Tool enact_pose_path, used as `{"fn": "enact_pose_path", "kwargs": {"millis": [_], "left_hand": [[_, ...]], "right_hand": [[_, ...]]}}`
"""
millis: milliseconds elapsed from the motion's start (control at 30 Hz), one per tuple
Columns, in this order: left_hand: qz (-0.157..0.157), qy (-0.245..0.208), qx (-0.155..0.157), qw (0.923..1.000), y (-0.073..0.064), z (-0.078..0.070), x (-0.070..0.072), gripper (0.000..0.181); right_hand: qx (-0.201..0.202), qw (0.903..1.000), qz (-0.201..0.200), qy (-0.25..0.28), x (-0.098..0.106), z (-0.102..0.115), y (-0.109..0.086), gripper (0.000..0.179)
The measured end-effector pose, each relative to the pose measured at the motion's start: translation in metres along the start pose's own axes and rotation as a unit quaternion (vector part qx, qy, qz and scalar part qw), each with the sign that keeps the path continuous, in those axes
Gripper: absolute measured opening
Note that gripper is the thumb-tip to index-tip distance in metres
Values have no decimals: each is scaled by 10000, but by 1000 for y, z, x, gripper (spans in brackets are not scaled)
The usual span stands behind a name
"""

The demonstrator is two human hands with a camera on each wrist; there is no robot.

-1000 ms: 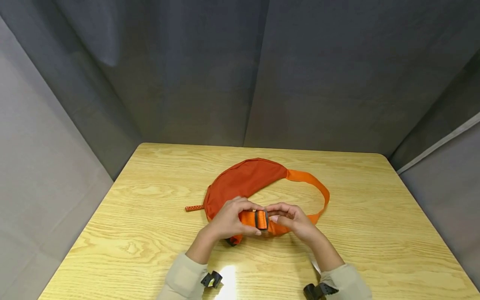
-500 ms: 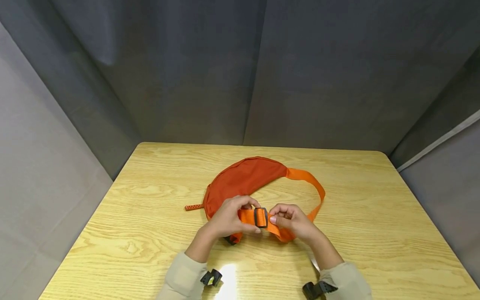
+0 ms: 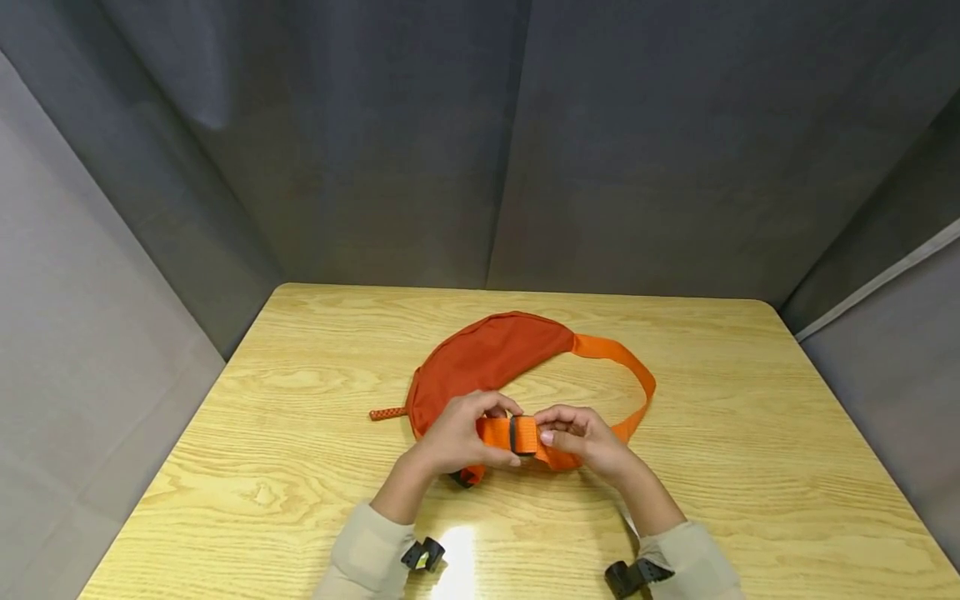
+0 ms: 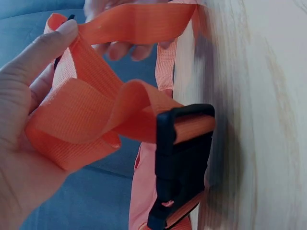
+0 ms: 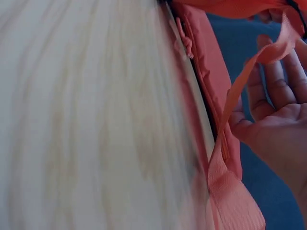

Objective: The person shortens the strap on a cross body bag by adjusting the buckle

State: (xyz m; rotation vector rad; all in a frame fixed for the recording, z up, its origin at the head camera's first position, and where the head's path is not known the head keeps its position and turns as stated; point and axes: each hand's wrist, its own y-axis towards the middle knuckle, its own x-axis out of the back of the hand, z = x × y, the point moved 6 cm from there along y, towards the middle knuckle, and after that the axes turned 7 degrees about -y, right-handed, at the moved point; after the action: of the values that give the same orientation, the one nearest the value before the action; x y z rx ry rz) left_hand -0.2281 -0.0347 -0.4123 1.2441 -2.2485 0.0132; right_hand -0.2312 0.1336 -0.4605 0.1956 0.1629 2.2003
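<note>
A red waist bag lies on the table, its orange webbing strap looping out to the right. My left hand grips the strap beside a black slider, thumb below and fingers above. On the slider's other side, my right hand pinches the strap between thumb and fingers. In the left wrist view, folded webbing bulges across the left palm. A black side-release buckle hangs from the webbing close to the table. The right wrist view shows the strap running down past my right fingers.
The wood-grain table extends on both sides of the bag. A patterned zipper pull sticks out at the bag's left end. Dark grey curtains stand behind the table, with light panels at the sides.
The strap's end section at the slider has shifted under my right fingers, and the loop at right moved in, then back out. My left hand keeps its grip almost in place.
</note>
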Motion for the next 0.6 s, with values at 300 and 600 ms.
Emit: {"fn": "enact_pose_path", "kwargs": {"millis": [300,600], "left_hand": [[36,30,-141,9999,1,2,0,50],[132,182,-217,9995,3,-1,-2,49]], "right_hand": [[128,9997,197,-23,2,1,-3,8],[136,9993,341,79,-1,4,0,11]]}}
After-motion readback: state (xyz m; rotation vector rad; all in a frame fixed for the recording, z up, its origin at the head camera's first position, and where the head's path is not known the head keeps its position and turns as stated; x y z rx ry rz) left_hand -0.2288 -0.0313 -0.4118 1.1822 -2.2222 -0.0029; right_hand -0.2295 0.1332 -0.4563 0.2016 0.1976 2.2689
